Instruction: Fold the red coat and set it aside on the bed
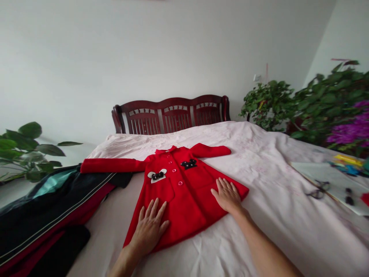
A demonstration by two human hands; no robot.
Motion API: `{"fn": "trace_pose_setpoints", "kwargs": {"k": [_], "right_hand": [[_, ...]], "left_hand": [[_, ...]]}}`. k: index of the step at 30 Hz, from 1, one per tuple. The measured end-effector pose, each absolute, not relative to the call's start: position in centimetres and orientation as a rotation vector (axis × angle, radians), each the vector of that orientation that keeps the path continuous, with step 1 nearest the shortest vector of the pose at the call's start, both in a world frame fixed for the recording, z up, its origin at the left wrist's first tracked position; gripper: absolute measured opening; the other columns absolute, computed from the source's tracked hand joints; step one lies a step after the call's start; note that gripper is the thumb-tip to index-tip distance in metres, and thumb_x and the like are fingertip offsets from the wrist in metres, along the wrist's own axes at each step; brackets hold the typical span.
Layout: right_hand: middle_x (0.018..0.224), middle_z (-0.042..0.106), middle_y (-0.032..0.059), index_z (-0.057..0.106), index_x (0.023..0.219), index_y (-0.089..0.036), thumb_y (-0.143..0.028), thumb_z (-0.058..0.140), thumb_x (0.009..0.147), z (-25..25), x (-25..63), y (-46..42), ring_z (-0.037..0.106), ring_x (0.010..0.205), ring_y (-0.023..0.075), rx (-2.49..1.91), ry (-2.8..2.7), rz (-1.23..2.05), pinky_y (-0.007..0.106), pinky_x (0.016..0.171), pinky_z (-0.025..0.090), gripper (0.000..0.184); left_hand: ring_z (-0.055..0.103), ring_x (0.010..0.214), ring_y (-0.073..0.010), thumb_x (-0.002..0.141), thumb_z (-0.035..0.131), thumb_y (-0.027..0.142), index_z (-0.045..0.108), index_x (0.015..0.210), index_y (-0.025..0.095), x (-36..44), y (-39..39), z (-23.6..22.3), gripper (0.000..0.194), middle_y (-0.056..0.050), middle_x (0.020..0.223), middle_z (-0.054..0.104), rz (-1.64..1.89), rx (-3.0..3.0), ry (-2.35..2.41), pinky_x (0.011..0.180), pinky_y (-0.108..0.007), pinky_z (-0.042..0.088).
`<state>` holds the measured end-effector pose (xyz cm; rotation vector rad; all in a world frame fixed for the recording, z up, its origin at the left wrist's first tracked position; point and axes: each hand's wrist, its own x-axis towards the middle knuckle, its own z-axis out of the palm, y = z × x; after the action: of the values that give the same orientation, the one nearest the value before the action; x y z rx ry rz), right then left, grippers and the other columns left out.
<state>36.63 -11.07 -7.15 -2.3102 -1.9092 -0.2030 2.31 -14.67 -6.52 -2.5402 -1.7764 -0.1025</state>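
Your left hand (149, 229) rests open, fingers spread, on the lower left of the red coat (188, 207), grasping nothing. The coat lies on the bed (273, 188), its long axis running away from you, hem near you, collar (165, 151) towards the headboard (176, 115) edge. Your right hand (227, 195), also open, touches its lower right side; neither hand is nearer.

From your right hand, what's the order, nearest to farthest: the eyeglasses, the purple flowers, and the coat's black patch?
From the right hand, in the head view:
1. Black patch: just up and to the left, on the red coat.
2. Eyeglasses: off to the right.
3. Purple flowers: at the far right, beyond the eyeglasses.
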Motion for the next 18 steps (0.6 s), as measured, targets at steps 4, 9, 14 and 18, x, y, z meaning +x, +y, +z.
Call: {"fn": "trace_pose_setpoints", "kwargs": {"k": [4, 9, 14, 18], "right_hand": [[0.157, 0.036, 0.0178, 0.040, 0.150, -0.005, -0.041, 0.038, 0.099, -7.0, 36.5, -11.4, 0.030, 0.148, 0.0286, -2.276, -1.917, -0.221, 0.047, 0.121, 0.016, 0.063], [0.136, 0.059, 0.0271, 0.065, 0.125, -0.005, -0.025, 0.048, 0.094, -4.7, 35.7, -11.2, 0.052, 0.130, 0.0376, -2.164, -1.923, -0.096, 0.054, 0.109, 0.032, 0.041], [0.111, 0.074, 0.0100, 0.072, 0.113, -0.022, -0.025, 0.049, 0.095, -2.7, 32.5, -8.0, 0.067, 0.106, 0.0214, -1.892, -2.047, -0.001, 0.032, 0.091, 0.048, 0.029], [0.106, 0.075, 0.0066, 0.071, 0.117, -0.025, -0.034, 0.054, 0.095, -3.2, 29.9, -5.2, 0.068, 0.102, 0.0180, -1.741, -2.096, 0.071, 0.026, 0.084, 0.049, 0.030]], "left_hand": [[0.023, 0.151, -0.0285, 0.097, 0.042, 0.045, 0.033, 0.154, 0.033, 2.1, -14.8, -6.5, 0.059, -0.007, 0.163, 0.027, -0.122, -2.554, -1.782, 0.120, -0.056, 0.023], [0.033, 0.148, -0.0297, 0.092, 0.042, 0.025, 0.051, 0.145, 0.024, 4.7, -14.9, -4.3, 0.054, -0.009, 0.158, 0.040, -0.090, -2.473, -1.962, 0.119, -0.055, 0.027], [0.028, 0.149, -0.0291, 0.095, 0.042, 0.033, 0.046, 0.149, 0.022, 10.8, -15.1, -3.9, 0.055, -0.009, 0.160, 0.036, -0.408, -2.605, -1.819, 0.121, -0.054, 0.027], [0.024, 0.150, -0.0323, 0.095, 0.045, 0.050, 0.041, 0.152, 0.030, 13.5, -15.5, -6.4, 0.061, -0.006, 0.162, 0.031, -0.434, -2.770, -1.632, 0.120, -0.058, 0.027]]}}
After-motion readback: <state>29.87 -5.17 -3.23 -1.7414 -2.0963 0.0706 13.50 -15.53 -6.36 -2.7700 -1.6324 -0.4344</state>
